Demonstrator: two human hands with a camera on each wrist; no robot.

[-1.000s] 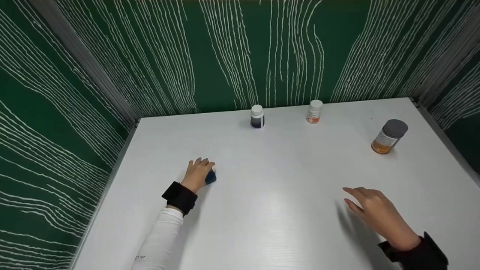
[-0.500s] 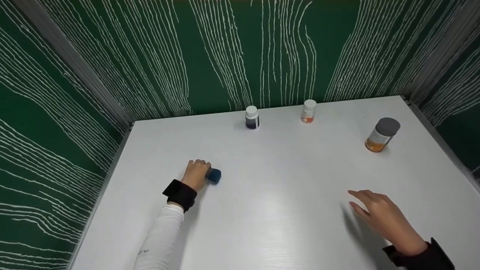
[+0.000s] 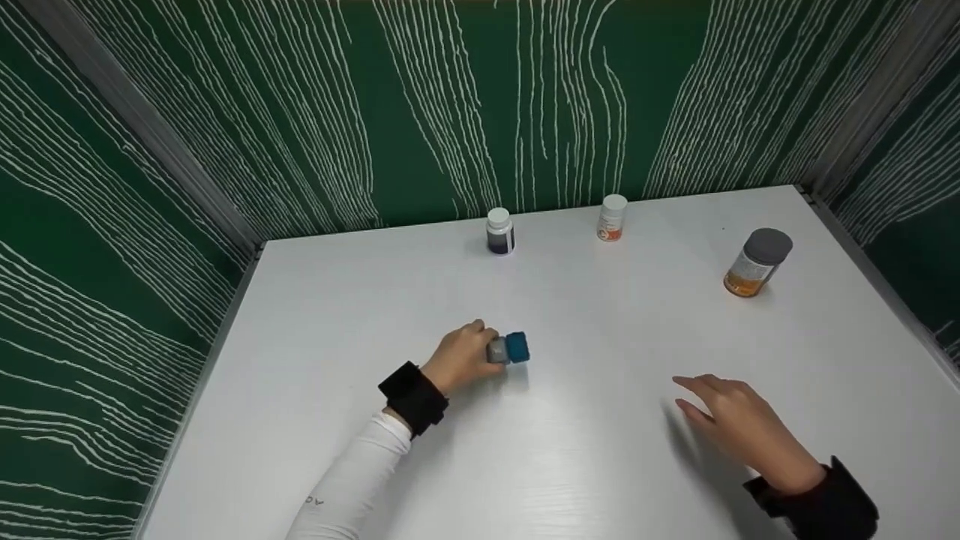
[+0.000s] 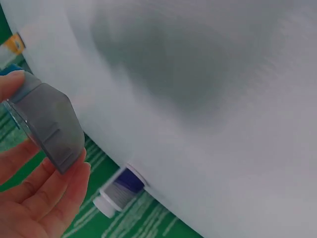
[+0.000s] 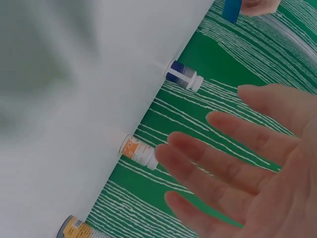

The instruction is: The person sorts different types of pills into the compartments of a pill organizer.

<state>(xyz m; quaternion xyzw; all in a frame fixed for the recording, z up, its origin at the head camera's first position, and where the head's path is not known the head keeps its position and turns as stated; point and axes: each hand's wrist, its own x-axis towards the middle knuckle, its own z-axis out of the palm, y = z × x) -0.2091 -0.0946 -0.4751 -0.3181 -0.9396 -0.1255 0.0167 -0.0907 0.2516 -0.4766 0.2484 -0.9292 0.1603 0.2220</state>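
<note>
My left hand (image 3: 461, 356) grips a small grey translucent bottle with a blue cap (image 3: 517, 347), left of the table's middle. The left wrist view gives the grey bottle body (image 4: 52, 124) at close range, with thumb and fingers curled about its sides. A shadow falls beneath the bottle in the head view. At the right, my right hand (image 3: 739, 420) hovers over the table with relaxed, spread fingers and holds nothing. Its bare palm (image 5: 292, 198) shows in the right wrist view. Nearest to it is a grey-lidded jar (image 3: 757, 262) with an orange lower part.
Along the white table's (image 3: 360, 292) back edge stand a white-capped bottle with a dark label (image 3: 500, 232) and a white bottle with an orange label (image 3: 612, 217). Green walls (image 3: 420, 112) with pale wavy lines enclose the back and sides.
My left hand has moved right with the bottle, whose blue cap and grey body now show more fully. The right hand has stayed nearly in place. The head view has shifted slightly.
</note>
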